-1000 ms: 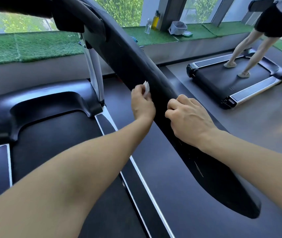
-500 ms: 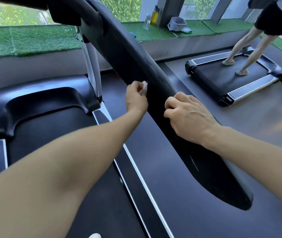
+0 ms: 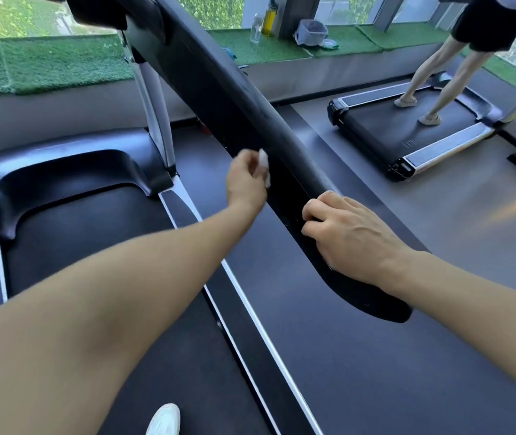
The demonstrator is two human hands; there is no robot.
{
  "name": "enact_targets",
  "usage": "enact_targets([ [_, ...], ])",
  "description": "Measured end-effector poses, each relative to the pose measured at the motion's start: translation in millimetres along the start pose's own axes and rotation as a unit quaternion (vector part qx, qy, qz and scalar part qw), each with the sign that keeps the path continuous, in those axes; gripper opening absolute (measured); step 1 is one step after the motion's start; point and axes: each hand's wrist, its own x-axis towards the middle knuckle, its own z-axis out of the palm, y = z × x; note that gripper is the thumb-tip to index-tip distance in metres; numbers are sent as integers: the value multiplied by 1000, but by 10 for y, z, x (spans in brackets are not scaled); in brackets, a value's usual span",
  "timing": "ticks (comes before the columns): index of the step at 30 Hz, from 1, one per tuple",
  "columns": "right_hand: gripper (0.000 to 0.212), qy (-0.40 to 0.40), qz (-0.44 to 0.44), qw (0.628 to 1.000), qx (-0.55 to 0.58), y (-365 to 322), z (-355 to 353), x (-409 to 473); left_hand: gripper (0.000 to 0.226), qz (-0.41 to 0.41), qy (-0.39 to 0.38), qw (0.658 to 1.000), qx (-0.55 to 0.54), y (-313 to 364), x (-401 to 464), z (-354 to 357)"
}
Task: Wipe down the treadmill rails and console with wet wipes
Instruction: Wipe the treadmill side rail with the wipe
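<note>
Head view: the left hand (image 3: 245, 180) pinches a white wet wipe (image 3: 264, 166) against the inner face of the black rail (image 3: 250, 111). The right hand (image 3: 349, 233) curls over the rail nearer its free end (bracing). The wipe is probably limp and light; hold it bunched.

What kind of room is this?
Probably a gym: the treadmill belt lies underfoot, its black handrail crosses the view, and another person walks on a second treadmill nearby.

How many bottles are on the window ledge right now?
2: a clear bottle and a yellow bottle right of it, both on the green ledge. The rail could hide others.
</note>
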Motion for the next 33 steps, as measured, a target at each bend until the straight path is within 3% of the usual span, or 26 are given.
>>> enact_targets([
  [2,21,-2,8,1000,0,-22,4,-38,28,-4,53,999,-5,31,125,32],
  [4,19,-2,16,1000,2,-35,5,-93,19,-2,55,998,13,-30,-22,145],
  [8,17,15,20,1000,9,-35,-38,-216,12,25,-74,997,-3,-181,-870,321],
  [10,18,22,18,1000,10,-39,-52,-262,16,31,-98,995,-14,-181,-1041,353],
  [13,21,10,21,1000,1,-36,-49,-278,14,42,-58,997,3,-156,-776,305],
  [19,21,1,32,999,4,-63,-37,-298,16,-39,23,999,18,-140,-274,256],
  [24,14,20,18,1000,1,-72,-9,-355,11,-13,-82,996,10,-237,-1191,443],
  [29,19,1,22,1000,-18,-72,119,-214,12,-43,21,999,-14,-266,-433,314],
  [33,19,-10,32,999,-10,-76,163,-108,15,-66,70,995,27,-413,68,251],
])
